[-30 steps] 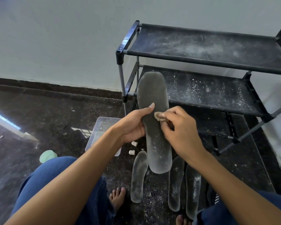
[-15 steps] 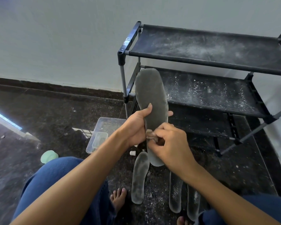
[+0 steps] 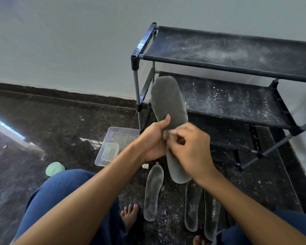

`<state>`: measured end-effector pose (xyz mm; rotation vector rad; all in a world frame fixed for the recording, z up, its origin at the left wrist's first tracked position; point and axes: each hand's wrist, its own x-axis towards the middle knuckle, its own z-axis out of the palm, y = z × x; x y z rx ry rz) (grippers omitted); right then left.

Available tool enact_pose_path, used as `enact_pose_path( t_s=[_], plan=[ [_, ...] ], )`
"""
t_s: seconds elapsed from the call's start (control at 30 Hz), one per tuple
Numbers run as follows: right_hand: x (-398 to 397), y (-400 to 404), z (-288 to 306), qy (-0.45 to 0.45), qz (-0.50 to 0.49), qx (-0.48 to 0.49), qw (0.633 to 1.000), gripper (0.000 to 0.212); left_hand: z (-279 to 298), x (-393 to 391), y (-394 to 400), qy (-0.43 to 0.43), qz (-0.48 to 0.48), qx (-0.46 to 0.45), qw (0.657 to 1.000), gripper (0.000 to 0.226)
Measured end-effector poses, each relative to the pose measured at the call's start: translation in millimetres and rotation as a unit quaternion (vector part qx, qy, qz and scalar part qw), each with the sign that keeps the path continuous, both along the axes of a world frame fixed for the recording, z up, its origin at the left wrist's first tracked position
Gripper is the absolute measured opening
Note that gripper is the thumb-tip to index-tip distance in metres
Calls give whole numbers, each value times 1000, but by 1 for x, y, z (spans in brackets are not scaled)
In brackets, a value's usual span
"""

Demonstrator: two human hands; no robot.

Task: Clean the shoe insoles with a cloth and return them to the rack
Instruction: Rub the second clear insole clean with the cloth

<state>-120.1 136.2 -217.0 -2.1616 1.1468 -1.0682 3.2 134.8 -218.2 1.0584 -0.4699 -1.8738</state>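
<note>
You hold the long grey felt insole (image 3: 168, 101) upright in front of the dusty black two-shelf shoe rack (image 3: 237, 53). Your left hand (image 3: 153, 138) grips its edge, thumb on its face. Your right hand (image 3: 189, 149) pinches a small pale cloth scrap (image 3: 166, 134) against it. Three more dusty insoles (image 3: 153, 191) lie on the dark speckled floor (image 3: 42, 129) below, beside a clear plastic tray (image 3: 113, 138).

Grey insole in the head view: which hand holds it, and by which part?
The left hand grips the grey insole at its middle, thumb across the front. The right hand pinches a small cloth against it.
</note>
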Motion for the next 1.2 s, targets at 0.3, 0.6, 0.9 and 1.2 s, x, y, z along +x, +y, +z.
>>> enact_pose_path(
  t_s=[0.3,0.6,0.9,1.2],
  plan=[
    [-8,16,6,48,57,99,992,6,5,4,-3,-11,7,-1,1000,55],
    [-23,-17,9,22,-50,-18,998,10,3,3,-3,-19,-11,-33,999,40],
    [-17,-14,4,87,33,-52,994,22,-2,2,-3,-18,30,-29,999,38],
    [-6,23,-7,35,64,19,997,9,0,3,-4,19,24,-10,999,53]
  ],
)
